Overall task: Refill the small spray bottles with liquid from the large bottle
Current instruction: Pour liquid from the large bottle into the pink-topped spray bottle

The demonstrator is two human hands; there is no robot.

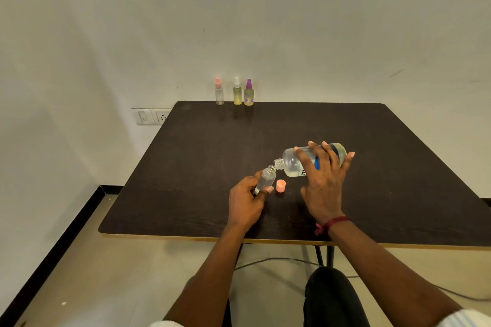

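Right now, over the dark table (186, 167), the large bottle (292, 160) is lying almost level, its neck pointing toward 9 o'clock. The right hand (322, 180) is wrapping its body from above. The left hand (245, 200) is gripping the uncapped small bottle (266, 178), which is leaning toward 1 o'clock, mouths nearly touching. Tipping slowly with the mouths aligned is probably the safest way of avoiding spills. Three spray bottles (237, 94) are standing at the 12 o'clock edge, well apart. The pink cap (280, 185) is sitting just beside the small bottle at 3 o'clock. Bare tabletop is lying toward 9 o'clock.
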